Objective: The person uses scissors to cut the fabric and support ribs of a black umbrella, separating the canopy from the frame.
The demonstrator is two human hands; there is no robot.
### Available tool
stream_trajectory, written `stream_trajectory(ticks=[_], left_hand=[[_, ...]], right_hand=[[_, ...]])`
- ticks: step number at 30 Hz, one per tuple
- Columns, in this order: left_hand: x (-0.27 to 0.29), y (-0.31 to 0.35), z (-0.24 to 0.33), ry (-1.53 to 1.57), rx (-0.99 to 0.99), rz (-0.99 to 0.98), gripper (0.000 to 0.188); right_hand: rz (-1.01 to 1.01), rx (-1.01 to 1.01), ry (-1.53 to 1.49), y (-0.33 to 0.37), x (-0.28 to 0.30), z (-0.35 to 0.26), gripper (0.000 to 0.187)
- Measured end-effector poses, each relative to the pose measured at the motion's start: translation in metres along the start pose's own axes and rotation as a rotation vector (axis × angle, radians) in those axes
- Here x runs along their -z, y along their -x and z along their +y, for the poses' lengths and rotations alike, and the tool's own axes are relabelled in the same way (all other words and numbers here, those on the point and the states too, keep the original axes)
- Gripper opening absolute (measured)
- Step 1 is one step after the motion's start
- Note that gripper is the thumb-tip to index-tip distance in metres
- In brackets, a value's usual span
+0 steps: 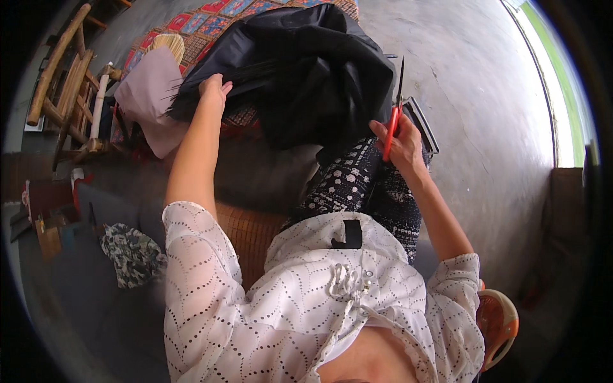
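A large sheet of black, slightly shiny cloth [300,57] is bunched over my knees and across the patterned seat in front of me. At its left edge, where thin dark threads stick out, my left hand [216,88] is closed on the cloth, its fingers partly hidden. Red-handled scissors [393,121] are in my right hand [403,142], just right of the cloth. Their dark blades point away from me, close together, and appear apart from the cloth.
Left of the cloth hang a pinkish cloth [150,102] and a straw-coloured fan-like piece [167,45]. A wooden chair frame [70,89] stands far left. A camouflage-patterned cloth [132,255] lies lower left. An orange-and-white rounded object [501,325] is at my right.
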State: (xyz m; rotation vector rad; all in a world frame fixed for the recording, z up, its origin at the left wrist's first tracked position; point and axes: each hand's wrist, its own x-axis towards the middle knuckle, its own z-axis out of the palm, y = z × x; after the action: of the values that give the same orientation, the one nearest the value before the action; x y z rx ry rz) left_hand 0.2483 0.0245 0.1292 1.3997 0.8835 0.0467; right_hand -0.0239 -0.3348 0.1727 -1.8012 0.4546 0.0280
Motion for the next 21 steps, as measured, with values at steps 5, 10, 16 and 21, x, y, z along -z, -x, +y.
stream_trajectory(ticks=[5, 10, 16, 21], left_hand=[[0.022, 0.013, -0.012, -0.095, -0.039, -0.095, 0.037], [0.031, 0.080, -0.013, -0.891, -0.581, -0.342, 0.013], [-0.013, 0.049, -0.019, -1.457, -1.301, -0.500, 0.037], [-0.057, 0.036, -0.022, -1.779, -0.968, -0.555, 0.046]], right_hand=[[0.093, 0.094, 0.501, -0.022, -0.024, -0.016, 0.068], [0.098, 0.031, 0.545, -0.046, -0.046, 0.001, 0.055], [0.153, 0.232, 0.171, -0.064, -0.016, 0.016, 0.025], [0.350, 0.299, 0.465, -0.078, 0.087, 0.023, 0.019]])
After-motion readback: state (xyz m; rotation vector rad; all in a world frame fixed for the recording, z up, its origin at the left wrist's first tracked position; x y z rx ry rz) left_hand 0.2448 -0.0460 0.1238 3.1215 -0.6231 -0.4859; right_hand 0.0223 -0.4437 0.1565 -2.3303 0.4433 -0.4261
